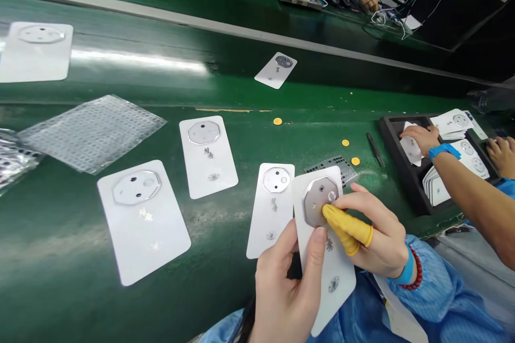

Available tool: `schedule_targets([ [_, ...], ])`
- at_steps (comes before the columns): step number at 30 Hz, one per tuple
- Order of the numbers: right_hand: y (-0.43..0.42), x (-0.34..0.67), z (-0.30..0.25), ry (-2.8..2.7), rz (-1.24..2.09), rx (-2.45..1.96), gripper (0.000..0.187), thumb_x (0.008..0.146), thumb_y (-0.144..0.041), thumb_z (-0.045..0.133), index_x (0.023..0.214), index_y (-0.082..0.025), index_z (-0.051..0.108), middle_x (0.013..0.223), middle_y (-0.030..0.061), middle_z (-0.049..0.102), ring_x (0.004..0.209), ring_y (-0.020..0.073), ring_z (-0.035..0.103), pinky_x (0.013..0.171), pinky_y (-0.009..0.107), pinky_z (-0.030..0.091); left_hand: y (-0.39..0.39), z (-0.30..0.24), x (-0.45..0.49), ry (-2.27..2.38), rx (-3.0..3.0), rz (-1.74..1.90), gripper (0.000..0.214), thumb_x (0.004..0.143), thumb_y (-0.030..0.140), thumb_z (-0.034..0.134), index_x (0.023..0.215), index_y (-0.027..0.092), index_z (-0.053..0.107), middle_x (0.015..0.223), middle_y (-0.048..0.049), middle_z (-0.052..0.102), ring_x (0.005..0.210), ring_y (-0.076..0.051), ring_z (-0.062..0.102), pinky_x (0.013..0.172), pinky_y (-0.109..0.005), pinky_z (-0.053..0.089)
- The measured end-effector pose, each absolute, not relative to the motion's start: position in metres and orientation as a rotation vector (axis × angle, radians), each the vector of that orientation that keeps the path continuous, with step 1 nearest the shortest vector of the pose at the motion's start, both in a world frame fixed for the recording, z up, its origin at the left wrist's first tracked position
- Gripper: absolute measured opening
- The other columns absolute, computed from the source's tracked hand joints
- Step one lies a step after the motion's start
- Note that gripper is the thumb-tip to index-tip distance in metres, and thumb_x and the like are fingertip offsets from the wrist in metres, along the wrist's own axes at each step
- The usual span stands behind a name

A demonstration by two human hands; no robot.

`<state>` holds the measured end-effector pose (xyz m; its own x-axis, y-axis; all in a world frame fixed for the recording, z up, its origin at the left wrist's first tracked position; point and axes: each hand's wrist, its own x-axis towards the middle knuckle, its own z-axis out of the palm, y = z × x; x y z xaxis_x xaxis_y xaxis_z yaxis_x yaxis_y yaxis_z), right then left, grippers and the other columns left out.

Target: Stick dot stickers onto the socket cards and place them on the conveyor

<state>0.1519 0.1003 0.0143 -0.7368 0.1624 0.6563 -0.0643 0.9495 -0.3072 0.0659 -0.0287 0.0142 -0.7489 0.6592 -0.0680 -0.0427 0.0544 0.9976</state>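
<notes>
My left hand point(287, 284) grips a white phone back cover point(333, 300) by its left edge, thumb on the face. The cover is tilted, with a grey octagonal camera plate near its top and dark printed marks below. My right hand point(370, 225) wears yellow finger cots point(348, 225) on two fingers. Those fingertips are pinched together against the camera plate; anything between them is hidden. Just left of the held cover lies a similar white back cover point(257, 230). Behind it is a clear sheet with black dots point(348, 171), partly covered.
More white covers lie on the green bench point(225, 278), including a large one point(142, 230). Bubble wrap point(92, 131) is at left. Yellow discs point(277, 121) and black tweezers point(375, 150) lie ahead. A co-worker's hand point(422, 139) reaches into a black tray point(406, 182) at right.
</notes>
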Motion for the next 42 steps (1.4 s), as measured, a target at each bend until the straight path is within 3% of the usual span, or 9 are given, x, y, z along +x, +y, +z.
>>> schedule_targets([
  [5,0.101,0.152,0.019,-2.363,0.455,-0.067,0.015,0.085,-0.007,0.055,0.094,-0.011,0.066,0.095,0.0109,0.065,0.086,0.0167,0.063,0.092,0.042,0.055,-0.029,0.019,0.063,1.699,0.499,1.699,0.017,0.087,0.032,0.062,0.095,0.018,0.068,0.077,-0.0027,0.071,0.066,-0.016,0.066,0.051,-0.018,0.05],
  [14,0.105,0.152,0.017,-2.286,0.515,-0.08,0.018,0.084,-0.006,0.058,0.098,-0.015,0.066,0.095,0.008,0.065,0.085,0.016,0.064,0.087,0.04,0.057,-0.031,0.023,0.064,1.637,0.422,1.701,0.02,0.085,0.033,0.064,0.098,0.018,0.069,0.078,-0.0033,0.071,0.066,-0.017,0.066,0.053,-0.02,0.052],
  [20,0.11,0.156,0.023,-2.474,0.23,0.091,0.022,0.092,-0.011,0.046,0.089,-0.014,0.068,0.099,0.0109,0.068,0.092,0.0192,0.064,0.094,0.043,0.053,-0.027,0.017,0.06,1.66,0.523,1.759,0.017,0.085,0.031,0.064,0.095,0.019,0.068,0.08,-0.0034,0.071,0.062,-0.014,0.062,0.052,-0.019,0.05],
  [26,0.112,0.155,0.019,-2.54,0.081,0.224,0.027,0.089,-0.009,0.04,0.08,-0.013,0.065,0.099,0.0128,0.069,0.087,0.0215,0.063,0.088,0.046,0.056,-0.023,0.008,0.056,1.653,0.502,1.78,0.017,0.083,0.029,0.067,0.094,0.017,0.069,0.072,-0.0029,0.069,0.058,-0.014,0.061,0.054,-0.02,0.051],
  [28,0.113,0.154,0.016,-2.538,0.196,0.228,0.023,0.091,-0.012,0.043,0.087,-0.011,0.066,0.101,0.014,0.068,0.092,0.0222,0.064,0.089,0.046,0.056,-0.023,0.007,0.055,1.616,0.462,1.798,0.018,0.081,0.031,0.068,0.092,0.016,0.069,0.072,-0.0031,0.069,0.053,-0.013,0.059,0.052,-0.02,0.051],
  [30,0.113,0.153,0.015,-2.488,0.492,0.074,0.024,0.094,-0.017,0.046,0.106,-0.011,0.065,0.112,0.0154,0.065,0.103,0.0228,0.062,0.09,0.044,0.056,-0.023,0.008,0.055,1.553,0.407,1.809,0.022,0.081,0.033,0.069,0.095,0.017,0.069,0.074,-0.0041,0.07,0.054,-0.014,0.06,0.051,-0.021,0.052],
  [34,0.105,0.15,0.014,-2.116,1.232,-0.352,0.042,0.096,-0.023,0.051,0.138,-0.024,0.048,0.133,0.0112,0.056,0.115,0.0208,0.06,0.094,0.038,0.056,-0.021,0.008,0.053,1.455,0.366,1.835,0.027,0.082,0.036,0.069,0.102,0.018,0.07,0.08,-0.0055,0.072,0.064,-0.017,0.067,0.055,-0.021,0.055],
  [38,0.096,0.149,0.013,-1.986,1.591,-0.348,0.035,0.095,-0.02,0.054,0.13,-0.027,0.058,0.107,0.0042,0.072,0.09,0.0161,0.072,0.071,0.022,0.063,-0.018,0.008,0.053,1.558,0.419,1.854,0.022,0.079,0.035,0.071,0.089,0.015,0.073,0.068,-0.0041,0.071,0.061,-0.017,0.067,0.054,-0.019,0.054],
  [42,0.093,0.148,0.009,-1.921,1.647,-0.348,0.035,0.089,-0.021,0.064,0.124,-0.025,0.064,0.099,0.0024,0.075,0.079,0.0151,0.074,0.068,0.02,0.062,-0.019,0.01,0.058,1.79,0.416,1.886,0.018,0.077,0.033,0.073,0.079,0.015,0.072,0.062,-0.0024,0.069,0.053,-0.013,0.061,0.048,-0.016,0.049],
])
